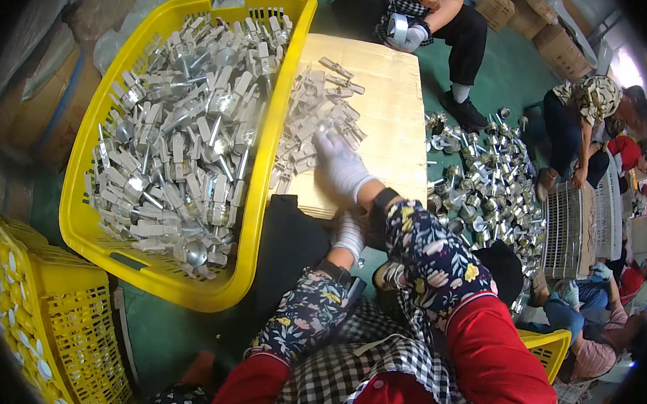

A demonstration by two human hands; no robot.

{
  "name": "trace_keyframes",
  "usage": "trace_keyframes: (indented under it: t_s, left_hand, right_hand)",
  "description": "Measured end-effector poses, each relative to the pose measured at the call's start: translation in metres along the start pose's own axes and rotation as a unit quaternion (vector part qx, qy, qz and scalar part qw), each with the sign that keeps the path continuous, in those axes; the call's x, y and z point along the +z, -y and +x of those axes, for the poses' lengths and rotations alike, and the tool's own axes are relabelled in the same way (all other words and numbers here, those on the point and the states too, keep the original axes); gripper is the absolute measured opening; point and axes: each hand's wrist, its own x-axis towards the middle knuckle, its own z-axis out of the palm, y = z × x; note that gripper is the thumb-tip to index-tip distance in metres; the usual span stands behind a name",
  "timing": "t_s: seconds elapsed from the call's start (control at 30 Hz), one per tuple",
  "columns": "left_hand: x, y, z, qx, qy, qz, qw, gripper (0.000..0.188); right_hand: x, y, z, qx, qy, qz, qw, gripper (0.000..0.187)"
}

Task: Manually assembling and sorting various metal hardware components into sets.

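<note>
Grey clips (pixel 298 129) lie heaped on the table (pixel 395 94), walled at left by 1 brimming yellow basket (pixel 283 116). The blurred right hand (pixel 337 164) is at their right edge; its wrist (pixel 373 193) partly hides the left hand (pixel 348 232). I cannot tell either grip. Shiny metal parts (pixel 482 187) litter the floor (pixel 514 76) at right.

head view | fisheye, wide | from above, facing down | hands (pixel 341 166) near

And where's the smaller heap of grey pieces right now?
In the head view, the smaller heap of grey pieces lies on the left part of the pale board, just right of the large yellow basket, by the gloved right hand.
</note>
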Motion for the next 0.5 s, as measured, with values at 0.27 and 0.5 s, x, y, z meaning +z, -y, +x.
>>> trace_keyframes:
  t_s: [0.27, 0.5]
  left_hand:
    - [-0.051, 0.015, -0.039, -0.138, -0.233, -0.614, 0.741, 0.036]
    - [-0.039, 0.017, -0.032, -0.135, -0.228, -0.586, 0.766, 0.034]
  right_hand:
    - [-0.054, -0.026, -0.024, 0.112, -0.052, 0.122, 0.985, 0.047]
    - [-0.046, -0.035, -0.003, 0.134, -0.009, 0.071, 0.988, 0.037]
